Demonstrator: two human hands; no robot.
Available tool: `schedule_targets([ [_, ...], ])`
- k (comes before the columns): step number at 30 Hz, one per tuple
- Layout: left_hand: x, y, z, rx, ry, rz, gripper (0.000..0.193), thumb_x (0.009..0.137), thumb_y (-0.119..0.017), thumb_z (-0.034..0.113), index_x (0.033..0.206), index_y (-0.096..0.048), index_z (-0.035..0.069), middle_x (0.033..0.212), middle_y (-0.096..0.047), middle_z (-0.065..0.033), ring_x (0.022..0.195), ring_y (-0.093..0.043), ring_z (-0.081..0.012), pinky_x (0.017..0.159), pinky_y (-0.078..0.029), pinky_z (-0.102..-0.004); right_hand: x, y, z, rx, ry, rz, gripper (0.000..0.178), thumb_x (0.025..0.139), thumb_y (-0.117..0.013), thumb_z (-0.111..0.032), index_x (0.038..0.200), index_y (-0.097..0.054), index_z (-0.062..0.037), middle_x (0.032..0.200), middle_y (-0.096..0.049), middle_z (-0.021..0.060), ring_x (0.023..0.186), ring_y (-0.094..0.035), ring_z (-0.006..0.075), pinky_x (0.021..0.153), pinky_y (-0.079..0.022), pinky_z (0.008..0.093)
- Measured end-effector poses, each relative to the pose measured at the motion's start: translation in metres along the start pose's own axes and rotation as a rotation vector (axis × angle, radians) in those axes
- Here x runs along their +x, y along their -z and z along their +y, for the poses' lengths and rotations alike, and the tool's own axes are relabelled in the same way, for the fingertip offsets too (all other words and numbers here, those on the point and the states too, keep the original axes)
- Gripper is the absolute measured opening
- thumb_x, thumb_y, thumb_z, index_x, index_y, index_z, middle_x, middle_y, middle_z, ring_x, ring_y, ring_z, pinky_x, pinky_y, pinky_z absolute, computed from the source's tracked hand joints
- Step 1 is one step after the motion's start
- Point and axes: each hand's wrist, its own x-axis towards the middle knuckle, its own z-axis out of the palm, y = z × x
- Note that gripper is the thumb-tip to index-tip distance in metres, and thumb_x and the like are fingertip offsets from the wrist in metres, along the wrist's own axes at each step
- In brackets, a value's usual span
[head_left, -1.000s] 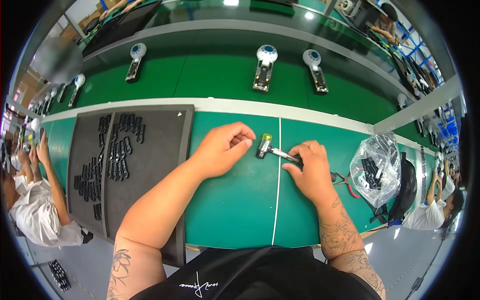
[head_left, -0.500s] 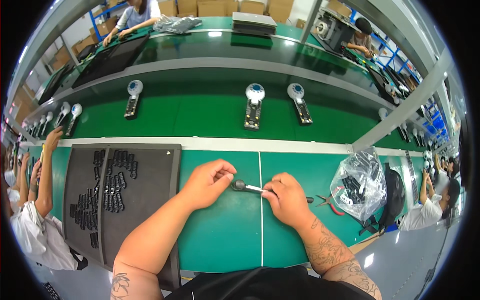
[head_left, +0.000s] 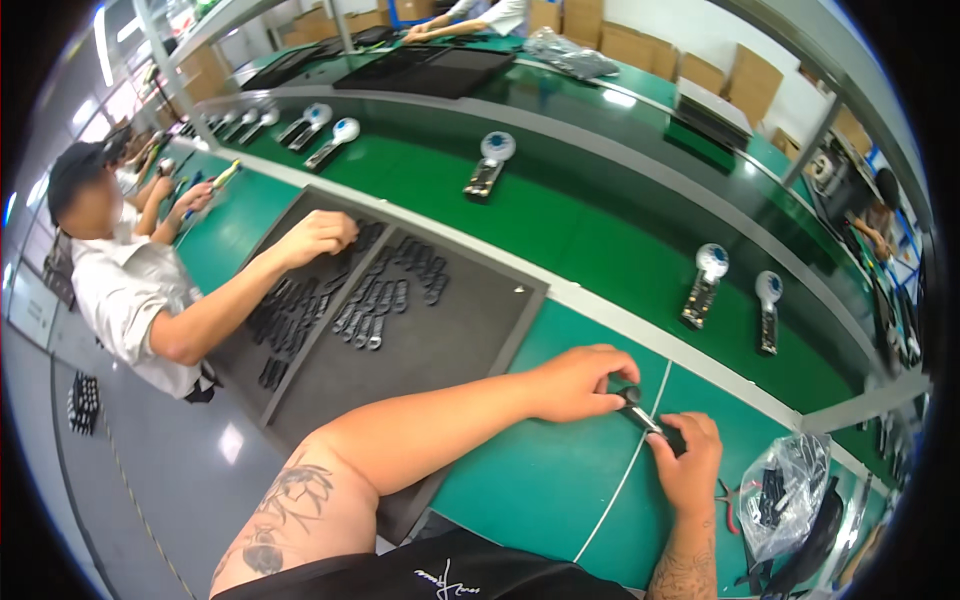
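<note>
A slim black part with a round head and a pale strip along its shaft (head_left: 642, 418) is held above the green worktop (head_left: 520, 490). My left hand (head_left: 585, 385) has thumb and forefinger closed at its round head. My right hand (head_left: 692, 458) grips the other end, fingers wrapped round it and the thumb along the shaft. That end is mostly hidden by the fingers. To my left lies a dark grey tray (head_left: 455, 335) with several small black parts (head_left: 375, 297) in rows. A co-worker's hand (head_left: 325, 235) reaches over the tray's far left corner.
Red-handled pliers (head_left: 728, 508) and a clear plastic bag with black parts (head_left: 785, 495) lie at the right. Beyond a pale rail (head_left: 600, 300), white round-headed devices (head_left: 707, 280) rest on the green belt (head_left: 560, 220). A metal post (head_left: 868, 405) stands at far right.
The view has turned left. My left hand has come to the part's round head and closed on it; the right keeps its grip. The co-worker's hand now reaches over the tray.
</note>
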Motion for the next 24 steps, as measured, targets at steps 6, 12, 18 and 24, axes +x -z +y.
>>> schedule_targets([
  [6,-0.009,0.007,-0.003,-0.021,0.035,-0.046,0.031,0.086,-0.075,0.004,0.116,-0.069,0.009,0.102,-0.065,-0.0067,0.076,-0.061,-0.0161,0.069,-0.052,-0.0317,0.004,-0.007,-0.005,-0.008,0.035,-0.085,0.024,0.076,-0.08,-0.005,0.098,-0.072,-0.0038,0.096,-0.068,0.0115,0.086,-0.061,0.0295,0.081,-0.052,0.0396],
  [12,0.0,0.012,-0.006,0.028,-0.003,-0.06,0.03,0.087,-0.074,0.005,0.116,-0.07,0.01,0.102,-0.068,-0.0069,0.075,-0.062,-0.0178,0.072,-0.053,-0.034,0.003,-0.009,0.0,-0.038,-0.125,-0.148,0.018,0.078,-0.078,-0.004,0.092,-0.066,-0.0039,0.09,-0.063,0.0103,0.081,-0.057,0.0276,0.076,-0.049,0.0386],
  [18,-0.008,0.004,-0.016,0.008,0.004,-0.044,0.029,0.088,-0.074,0.009,0.116,-0.069,0.009,0.101,-0.067,-0.007,0.076,-0.063,-0.0182,0.073,-0.053,-0.0343,0.005,-0.017,-0.005,-0.102,-0.072,-0.109,0.017,0.08,-0.077,-0.006,0.088,-0.062,-0.0042,0.088,-0.06,0.0097,0.078,-0.055,0.0264,0.073,-0.048,0.0376],
  [24,-0.008,0.009,-0.011,0.009,-0.008,-0.001,0.021,0.095,-0.071,0.016,0.114,-0.07,0.008,0.101,-0.07,-0.0081,0.076,-0.063,-0.0195,0.073,-0.053,-0.0346,0.008,-0.018,-0.011,-0.134,-0.069,-0.129,0.016,0.081,-0.076,-0.009,0.089,-0.063,-0.0052,0.09,-0.061,0.01,0.081,-0.056,0.028,0.075,-0.048,0.0389],
])
